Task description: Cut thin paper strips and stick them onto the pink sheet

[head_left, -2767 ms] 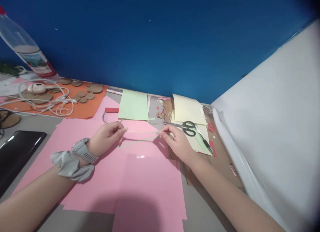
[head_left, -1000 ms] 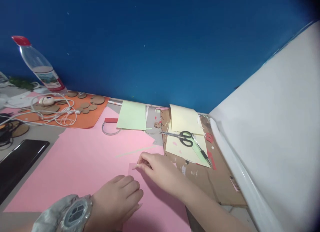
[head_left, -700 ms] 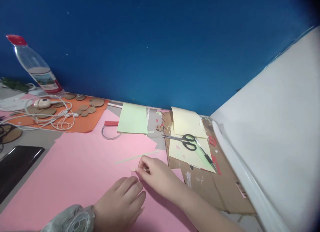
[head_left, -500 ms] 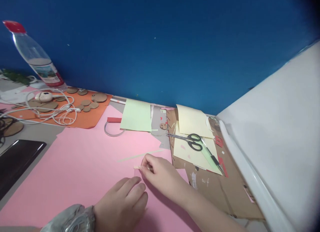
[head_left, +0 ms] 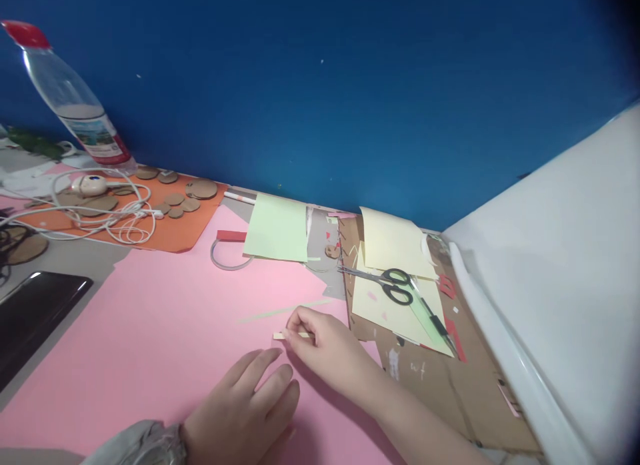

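Note:
My right hand (head_left: 320, 345) pinches a narrow pale-yellow paper strip (head_left: 278, 336) between thumb and forefinger, low over a large pink paper sheet (head_left: 165, 318). The strip's left end sticks out past the fingertips. My left hand (head_left: 245, 405) rests on the pink paper just left of the right one, fingers stretched out and slightly apart, holding nothing visible. Beyond the right hand a thin pale-green strip (head_left: 265, 314) lies across the pink sheet. A grey ring-shaped band with a red piece (head_left: 231, 236) sits farther back, beside a green sheet (head_left: 278, 228).
Scissors (head_left: 383, 281) and a black-gripped pen (head_left: 434, 318) lie on yellow paper at the right, over brown cardboard (head_left: 480, 385). At left are a dark phone (head_left: 40, 321), a tangled white cable (head_left: 133, 221), cardboard discs (head_left: 201, 188) and a bottle (head_left: 95, 131). A blue wall rises behind.
The whole view has shifted slightly. My right hand still pinches the yellow strip, and my left hand remains resting on the pink paper.

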`<state>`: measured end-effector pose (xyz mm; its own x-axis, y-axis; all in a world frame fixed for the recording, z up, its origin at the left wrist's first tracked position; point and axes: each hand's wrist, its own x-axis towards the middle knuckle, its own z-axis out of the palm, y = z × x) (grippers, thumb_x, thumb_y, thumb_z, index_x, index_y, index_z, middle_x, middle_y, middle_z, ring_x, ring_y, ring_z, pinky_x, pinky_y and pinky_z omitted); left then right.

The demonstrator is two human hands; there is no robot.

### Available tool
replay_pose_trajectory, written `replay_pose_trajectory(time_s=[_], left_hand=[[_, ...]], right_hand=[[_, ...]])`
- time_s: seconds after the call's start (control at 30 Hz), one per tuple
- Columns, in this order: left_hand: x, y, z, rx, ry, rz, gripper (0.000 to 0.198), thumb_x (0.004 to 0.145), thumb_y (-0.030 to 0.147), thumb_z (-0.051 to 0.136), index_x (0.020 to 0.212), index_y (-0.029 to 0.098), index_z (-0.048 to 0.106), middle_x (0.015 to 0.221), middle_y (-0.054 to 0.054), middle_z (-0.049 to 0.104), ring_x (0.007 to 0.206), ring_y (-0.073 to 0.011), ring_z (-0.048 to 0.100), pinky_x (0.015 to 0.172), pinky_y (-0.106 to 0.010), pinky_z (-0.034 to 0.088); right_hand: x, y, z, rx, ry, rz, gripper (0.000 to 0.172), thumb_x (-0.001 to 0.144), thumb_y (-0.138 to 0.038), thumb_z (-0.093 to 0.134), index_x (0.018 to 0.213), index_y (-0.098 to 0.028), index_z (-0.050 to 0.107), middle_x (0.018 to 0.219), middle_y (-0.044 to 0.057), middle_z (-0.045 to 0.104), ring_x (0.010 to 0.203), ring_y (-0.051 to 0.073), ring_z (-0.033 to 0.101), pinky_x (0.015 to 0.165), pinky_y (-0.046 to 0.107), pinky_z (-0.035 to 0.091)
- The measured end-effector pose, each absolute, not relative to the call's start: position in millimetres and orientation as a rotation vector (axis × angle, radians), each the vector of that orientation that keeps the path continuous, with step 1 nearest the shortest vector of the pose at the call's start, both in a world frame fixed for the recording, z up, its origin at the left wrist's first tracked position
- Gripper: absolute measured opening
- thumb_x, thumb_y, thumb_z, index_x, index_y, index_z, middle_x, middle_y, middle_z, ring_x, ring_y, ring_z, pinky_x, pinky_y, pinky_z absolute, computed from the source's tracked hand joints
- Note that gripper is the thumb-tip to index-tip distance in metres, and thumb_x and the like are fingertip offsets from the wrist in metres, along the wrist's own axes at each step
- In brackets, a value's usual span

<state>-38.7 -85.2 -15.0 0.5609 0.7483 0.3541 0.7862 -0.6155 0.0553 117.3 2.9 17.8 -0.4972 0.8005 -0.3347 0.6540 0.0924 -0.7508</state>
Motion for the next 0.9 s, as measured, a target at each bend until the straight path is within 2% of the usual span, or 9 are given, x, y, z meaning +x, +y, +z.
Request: replay_pose_trajectory(time_s=[0.1,0.3,0.57,0.9], left_hand=[[-40,-87,-13,-2.664,-1.305,-0.477,0.035,0.078,0.047,0.060,0.103,0.023,0.061,0.097,0.003,0.064,0.106,-0.0243,0.051,0.092,-0.039,0.033],[-42,-93,-17,-2.643,-1.299,-0.451,0.034,0.085,0.044,0.052,0.110,0.022,0.060,0.102,0.000,0.062,0.112,-0.0243,0.046,0.095,-0.040,0.031],[-39,-95,-18,-2.650,-1.339,-0.488,0.035,0.084,0.043,0.052,0.111,0.022,0.060,0.109,-0.001,0.060,0.107,-0.0236,0.048,0.094,-0.039,0.033],[-40,-95,-15,-2.720,-1.353,-0.458,0.036,0.085,0.042,0.052,0.112,0.020,0.059,0.108,-0.001,0.060,0.111,-0.0262,0.046,0.096,-0.040,0.031]], right_hand=[[117,3,20,-1.497,-2.227,1.360,0.016,0.087,-0.033,0.047,0.076,-0.023,0.053,0.069,-0.005,0.060,0.063,0.011,0.052,0.056,0.022,0.032],[112,0,22,-1.543,-2.245,1.296,0.015,0.086,-0.032,0.049,0.075,-0.022,0.053,0.073,-0.003,0.064,0.066,0.012,0.055,0.057,0.022,0.032],[110,-6,11,-1.563,-2.253,1.188,0.011,0.085,-0.030,0.051,0.077,-0.022,0.054,0.076,-0.002,0.067,0.068,0.014,0.058,0.058,0.023,0.033],[113,-3,13,-1.533,-2.076,1.356,0.016,0.088,-0.032,0.046,0.076,-0.022,0.050,0.074,-0.005,0.062,0.063,0.011,0.053,0.057,0.022,0.035]])
